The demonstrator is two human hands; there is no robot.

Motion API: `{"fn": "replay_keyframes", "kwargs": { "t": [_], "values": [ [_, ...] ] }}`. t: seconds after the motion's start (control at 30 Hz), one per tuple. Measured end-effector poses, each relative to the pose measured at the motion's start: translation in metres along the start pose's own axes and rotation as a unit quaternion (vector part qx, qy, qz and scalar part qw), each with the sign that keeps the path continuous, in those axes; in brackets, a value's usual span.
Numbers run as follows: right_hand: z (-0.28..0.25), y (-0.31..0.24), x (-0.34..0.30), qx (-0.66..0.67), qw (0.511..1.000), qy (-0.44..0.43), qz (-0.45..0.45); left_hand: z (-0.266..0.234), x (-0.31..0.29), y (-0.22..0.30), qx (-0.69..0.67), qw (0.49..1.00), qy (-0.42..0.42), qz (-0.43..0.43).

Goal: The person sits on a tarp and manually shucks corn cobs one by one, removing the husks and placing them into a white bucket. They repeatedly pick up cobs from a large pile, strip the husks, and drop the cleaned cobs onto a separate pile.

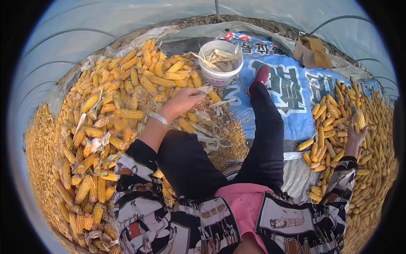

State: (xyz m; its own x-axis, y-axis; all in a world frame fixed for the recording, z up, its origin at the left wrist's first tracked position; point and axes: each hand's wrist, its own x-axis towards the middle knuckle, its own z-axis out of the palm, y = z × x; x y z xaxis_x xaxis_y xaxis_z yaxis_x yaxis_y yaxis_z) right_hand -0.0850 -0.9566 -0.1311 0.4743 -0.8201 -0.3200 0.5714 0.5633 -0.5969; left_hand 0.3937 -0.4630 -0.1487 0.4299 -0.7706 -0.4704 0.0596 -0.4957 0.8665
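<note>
My left hand (186, 101) is closed, its fingertips pinching a pale dry corn husk (205, 89) just below the white bucket (219, 79). More husks lie inside that bucket. Out to the right, my right hand (356, 134) grips a yellow corn cob (359, 120) over the right-hand corn pile (327, 137). The left-hand pile of corn cobs (127, 113) spreads beside my left forearm, with bits of husk still on some of its ears. Loose kernels (234, 142) and torn husks (207, 134) are scattered on the ground between my legs.
A blue printed sheet (249, 101) covers the ground under my outstretched right leg. Brown cloth or sacking (312, 53) lies at the far right. Translucent plastic sheeting on curved hoops (340, 17) encloses the space.
</note>
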Motion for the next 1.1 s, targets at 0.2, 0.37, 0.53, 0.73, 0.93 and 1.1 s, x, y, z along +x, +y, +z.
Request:
{"fn": "replay_keyframes", "kwargs": {
  "t": [0.2,0.37,0.53,0.73,0.93,1.1],
  "values": [
    [0.006,0.038,0.024,-0.167,0.963,0.183,-0.103,-0.118,-0.08,-0.119,-0.078,0.923,0.354,-0.129],
    [0.051,0.304,0.018,-0.359,0.91,-0.008,0.206,-0.107,-0.094,-0.251,-0.036,0.9,0.371,-0.224],
    [0.118,0.516,0.013,-0.66,0.64,-0.361,0.156,-0.087,-0.025,-0.31,0.271,0.861,0.385,-0.195],
    [0.19,0.68,0.049,-0.725,0.404,-0.555,-0.057,-0.086,0.042,-0.312,0.242,0.852,0.384,-0.262],
    [0.207,0.771,0.066,-0.781,0.224,-0.566,-0.138,-0.093,0.064,-0.316,0.144,0.91,0.383,-0.065],
    [0.181,0.757,0.08,-0.845,0.187,-0.5,-0.028,-0.106,0.099,-0.331,0.077,0.964,0.25,-0.043]
  ]
}}
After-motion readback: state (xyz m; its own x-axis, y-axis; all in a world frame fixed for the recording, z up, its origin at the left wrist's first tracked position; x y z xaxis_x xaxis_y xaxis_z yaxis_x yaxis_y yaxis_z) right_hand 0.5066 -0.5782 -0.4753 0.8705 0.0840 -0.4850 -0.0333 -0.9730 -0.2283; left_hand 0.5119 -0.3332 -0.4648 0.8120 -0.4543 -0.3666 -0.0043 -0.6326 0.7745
